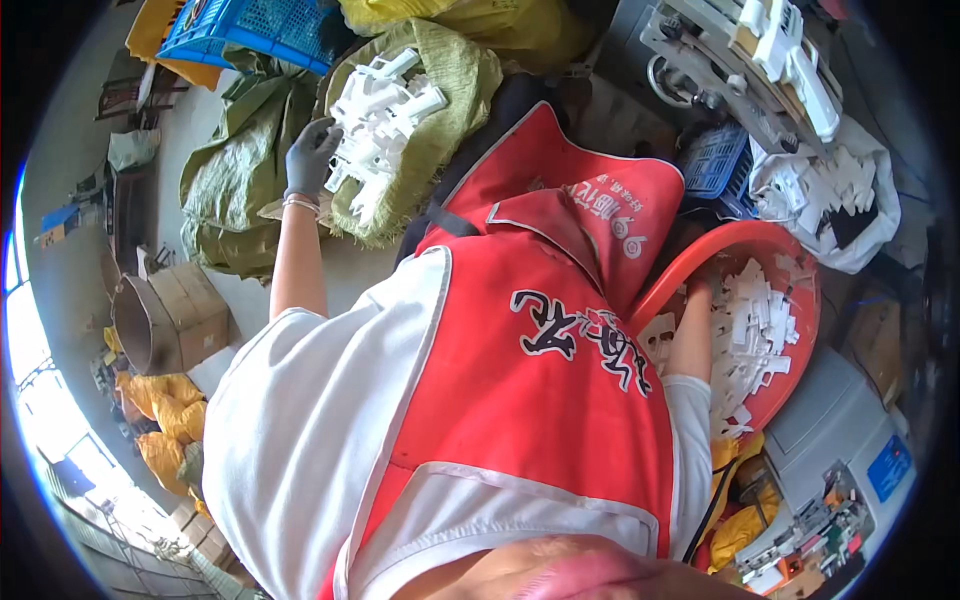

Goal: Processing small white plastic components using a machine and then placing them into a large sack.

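My left hand (pixel 312 157), in a grey glove, has its fingers curled at the left edge of a heap of white plastic parts (pixel 375 130). The heap lies in the mouth of a green woven sack (pixel 465 75). What those fingers hold, if anything, is hidden. On the other side, my right forearm (pixel 692 335) reaches into a red basin (pixel 806 330) tilted beside my apron. Similar white pieces (pixel 745 320) fill much of the basin. Its rim hides my right hand and fingers.
Another green sack (pixel 225 180) slumps at the left, below a blue crate (pixel 240 35). A machine (pixel 740 70) stands at the far right, near a blue basket (pixel 718 170) and a white bag of parts (pixel 870 240). Cardboard boxes (pixel 190 305) sit at left.
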